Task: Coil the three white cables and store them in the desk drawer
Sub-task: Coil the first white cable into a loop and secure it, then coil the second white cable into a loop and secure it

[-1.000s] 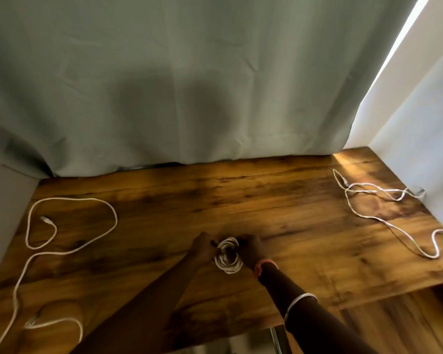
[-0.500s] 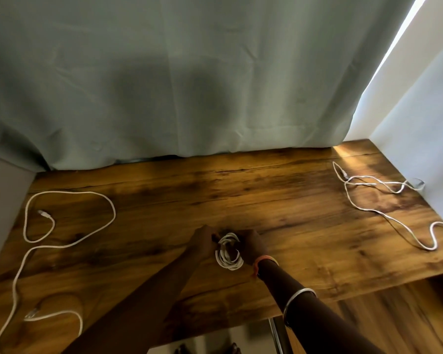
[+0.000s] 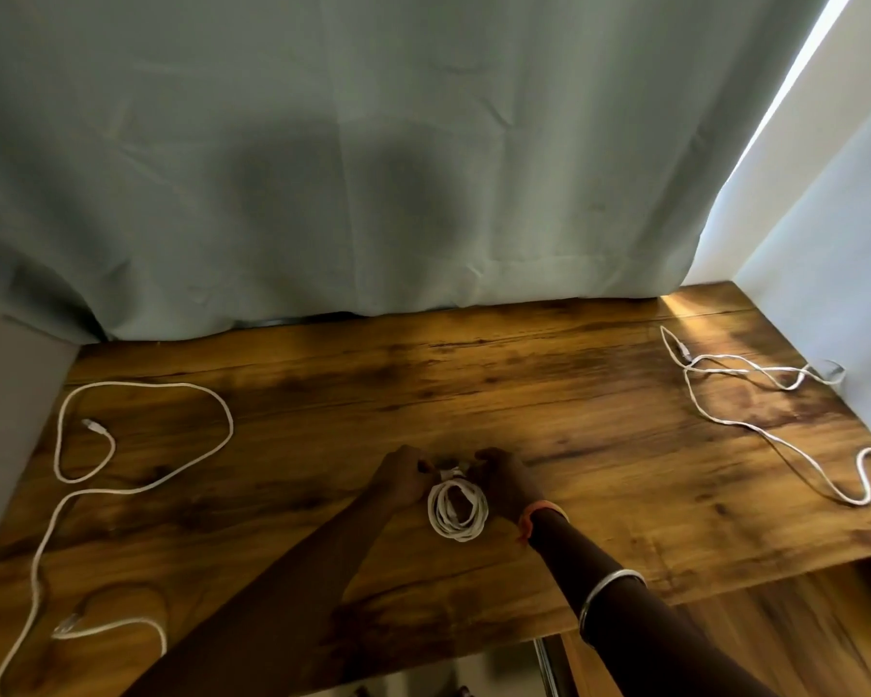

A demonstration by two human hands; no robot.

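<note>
Grey-green curtain (image 3: 373, 168) hangs behind the wooden desk top (image 3: 599, 445), and the work sits in the middle of that board, close to its near edge. My left hand (image 3: 398, 477) and right hand (image 3: 506, 482) meet over the far rim of the coiled white cable (image 3: 457, 513). The fingertips of both are curled in and pinch that rim from either side. It looks like the loose end is being tucked there, though the detail is too small to be sure.

From that pinch the ring of the coil lies towards me, flat on the wood between my two wrists. It is roughly round, so it has no real long axis. Neither hand is nearer; both are on it.

I judge that the next move turns on keeping the turns together as I lift, because only the far rim is held and the near side rests free.

Two more cables lie uncoiled: the left cable (image 3: 137, 384) well apart beyond my left arm, the right cable (image 3: 725, 423) well apart by the wall. No drawer shows.
</note>
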